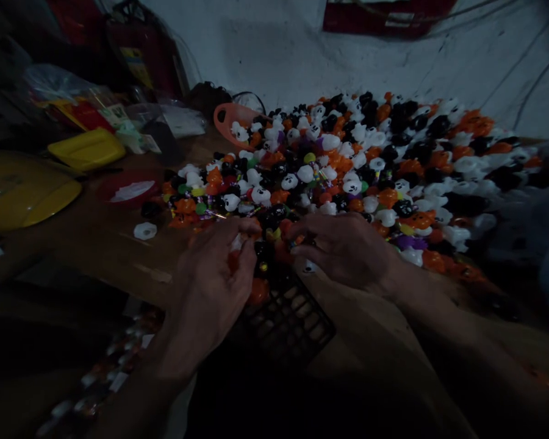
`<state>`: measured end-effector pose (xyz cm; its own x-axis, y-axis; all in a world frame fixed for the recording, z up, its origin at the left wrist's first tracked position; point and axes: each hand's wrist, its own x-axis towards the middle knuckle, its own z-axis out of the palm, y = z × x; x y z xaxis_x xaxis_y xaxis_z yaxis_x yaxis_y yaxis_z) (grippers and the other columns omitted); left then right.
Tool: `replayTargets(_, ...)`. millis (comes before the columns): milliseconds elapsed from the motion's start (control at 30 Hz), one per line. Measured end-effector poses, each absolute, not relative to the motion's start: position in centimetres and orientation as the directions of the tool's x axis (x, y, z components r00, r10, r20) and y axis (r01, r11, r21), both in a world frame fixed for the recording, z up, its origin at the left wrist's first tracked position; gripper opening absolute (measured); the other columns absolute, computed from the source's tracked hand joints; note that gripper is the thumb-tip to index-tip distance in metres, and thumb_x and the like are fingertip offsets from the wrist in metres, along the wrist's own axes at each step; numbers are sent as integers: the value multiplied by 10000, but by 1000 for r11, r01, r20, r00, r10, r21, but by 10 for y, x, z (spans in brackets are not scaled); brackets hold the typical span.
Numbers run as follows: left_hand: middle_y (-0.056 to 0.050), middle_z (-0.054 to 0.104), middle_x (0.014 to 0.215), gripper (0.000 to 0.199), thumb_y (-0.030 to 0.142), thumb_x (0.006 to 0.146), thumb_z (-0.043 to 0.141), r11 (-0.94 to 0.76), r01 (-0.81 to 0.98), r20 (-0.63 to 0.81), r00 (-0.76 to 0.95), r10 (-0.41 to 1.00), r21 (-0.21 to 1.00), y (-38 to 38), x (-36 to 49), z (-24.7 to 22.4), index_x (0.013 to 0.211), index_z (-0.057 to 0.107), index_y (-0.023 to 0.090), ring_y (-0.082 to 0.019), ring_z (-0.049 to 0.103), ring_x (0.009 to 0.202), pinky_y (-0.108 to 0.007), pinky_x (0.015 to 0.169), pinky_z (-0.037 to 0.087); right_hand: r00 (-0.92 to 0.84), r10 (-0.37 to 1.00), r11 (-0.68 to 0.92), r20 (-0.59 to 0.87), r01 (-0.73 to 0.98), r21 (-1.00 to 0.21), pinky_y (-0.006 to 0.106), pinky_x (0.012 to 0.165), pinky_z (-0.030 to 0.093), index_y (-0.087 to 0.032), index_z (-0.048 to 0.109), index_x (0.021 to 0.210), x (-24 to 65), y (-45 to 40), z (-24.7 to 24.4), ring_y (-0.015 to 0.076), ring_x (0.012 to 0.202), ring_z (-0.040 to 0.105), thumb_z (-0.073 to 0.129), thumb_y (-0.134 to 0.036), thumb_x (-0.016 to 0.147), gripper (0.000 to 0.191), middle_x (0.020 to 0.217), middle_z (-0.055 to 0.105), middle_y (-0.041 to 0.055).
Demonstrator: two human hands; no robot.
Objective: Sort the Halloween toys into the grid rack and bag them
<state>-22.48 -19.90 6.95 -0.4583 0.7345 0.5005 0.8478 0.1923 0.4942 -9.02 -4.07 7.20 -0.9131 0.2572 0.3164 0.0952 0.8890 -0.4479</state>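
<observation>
My left hand [213, 280] is curled at the near edge of the pile, with orange and white small plastic figures [233, 261] between its thumb and fingers. To its right, the fingers of my right hand [348, 250] are pinched together beside a red-orange piece [284, 228]; what they hold is too dark and small to name. Black figures [264, 250] lie between the two hands. Just below them is a black plastic grid tray [318, 329] with square cells. An orange round piece [258, 292] sits at its upper left edge.
A large heap of white, black and orange Halloween figures [352, 183] covers the table beyond my hands. An orange scoop-like basket [224, 119] leans in it. On the left are a red dish [105, 188], a yellow lid [86, 149] and plastic bags [183, 122]. One white piece [145, 230] lies apart.
</observation>
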Motion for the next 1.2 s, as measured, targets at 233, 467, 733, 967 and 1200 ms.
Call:
replayTargets(233,-25,589,1275,282,219,880,510,134,868,417,-359,835,477,-192,-231,57,1159,556,231,-200,535,1201,-394,1051,421,-941,191,928,278,81,-365,231,609,349,-204,637,999,-101,-43,61,134,697,585,561,-176,827,190,799,660,4)
replayTargets(467,-21,595,1283,177,246,845,592,134,842,412,-387,825,522,-191,-237,50,1018,627,236,-209,576,1166,-389,1002,474,-933,157,935,324,35,-353,235,626,352,-169,632,992,-97,-45,76,134,725,575,512,-226,896,164,864,658,34)
replayTargets(733,-34,547,1354,150,313,854,604,213,890,371,-371,852,402,-190,-243,61,920,660,191,-230,583,1163,-398,996,468,-970,137,964,201,84,-251,248,572,273,-170,682,909,-103,-52,81,137,684,556,573,-196,869,119,763,640,29)
replayTargets(967,-41,543,1360,164,294,861,597,271,912,346,-373,861,308,-187,-237,66,978,654,195,-241,623,1099,-419,966,492,-954,175,954,242,104,-281,250,572,256,-136,680,904,-97,-50,91,120,662,523,546,-189,882,146,770,618,38)
replayTargets(1200,-34,513,1389,191,343,874,573,371,880,257,-447,857,295,-186,-234,71,983,645,204,-299,557,1191,-500,982,461,-963,161,946,217,88,-312,262,569,298,-147,656,862,-108,-47,66,142,736,558,519,-140,864,138,831,647,40)
